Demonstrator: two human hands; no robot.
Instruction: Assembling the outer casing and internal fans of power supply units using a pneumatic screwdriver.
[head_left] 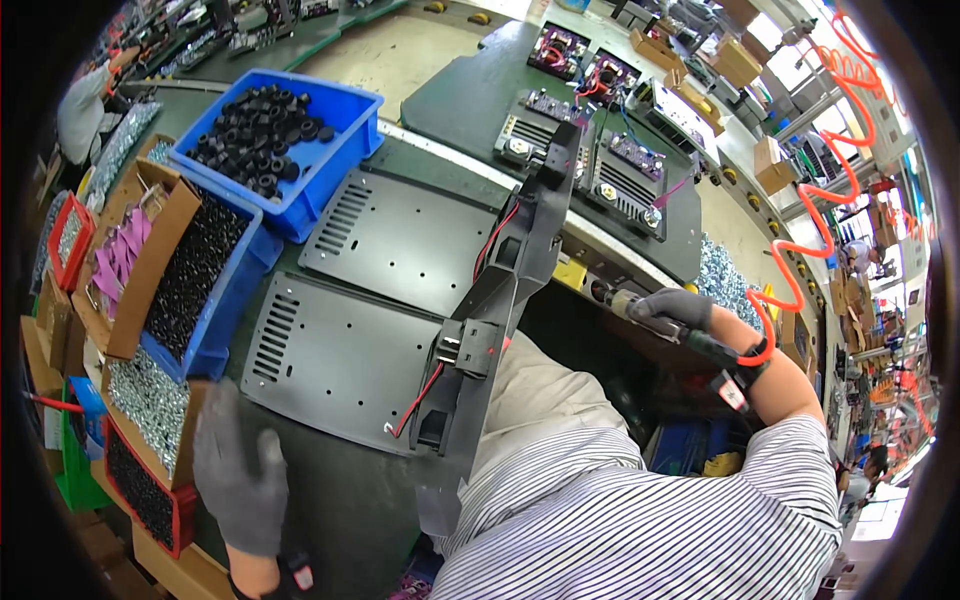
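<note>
My left hand (238, 475), in a grey glove, is at the lower left beside a cardboard box of silver screws (150, 400). Its fingers are stretched out with the thumb apart, though the tips are blurred. Over on the right, my gloved right hand (680, 308) is wrapped round a pneumatic screwdriver (715, 350) fed by a red coiled hose (812, 200). Between my hands, two dark metal chassis panels (345, 360) lie side by side on the green bench. Along their near edge stand upright panels carrying a power socket (470, 347) and red wires (425, 390).
Blue bins hold black rubber feet (262, 135) and black screws (195, 270). A red bin (145, 490) of small black screws stands near my left hand. Purple parts (122, 255) sit in a carton. Across the conveyor rail, circuit board assemblies (625, 180) rest on a green board.
</note>
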